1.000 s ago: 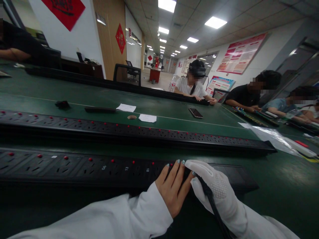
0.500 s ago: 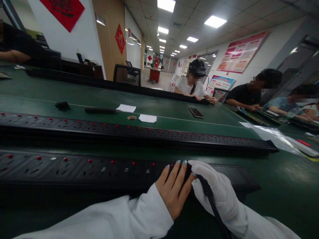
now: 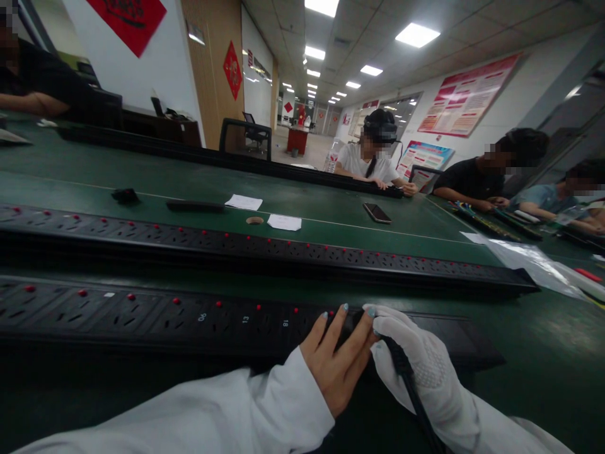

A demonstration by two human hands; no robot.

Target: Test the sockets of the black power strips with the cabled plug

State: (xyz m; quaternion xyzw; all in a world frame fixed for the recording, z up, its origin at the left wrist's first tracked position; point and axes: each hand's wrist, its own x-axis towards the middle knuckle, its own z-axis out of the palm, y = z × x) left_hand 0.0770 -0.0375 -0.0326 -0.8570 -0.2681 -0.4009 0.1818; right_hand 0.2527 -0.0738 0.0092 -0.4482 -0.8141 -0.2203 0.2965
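White-gloved right fingers grip a black cable; bare left fingers splay over a slotted strip.

The black power strip lies flat on the green desk, slanting slightly down toward the right, its left end out of view. Red buttons line its far edge above dark slots; the white numbers 06, 13 and 18 stand sideways. Its right end is plain. The black cable slopes down rightward, its upper end hidden.
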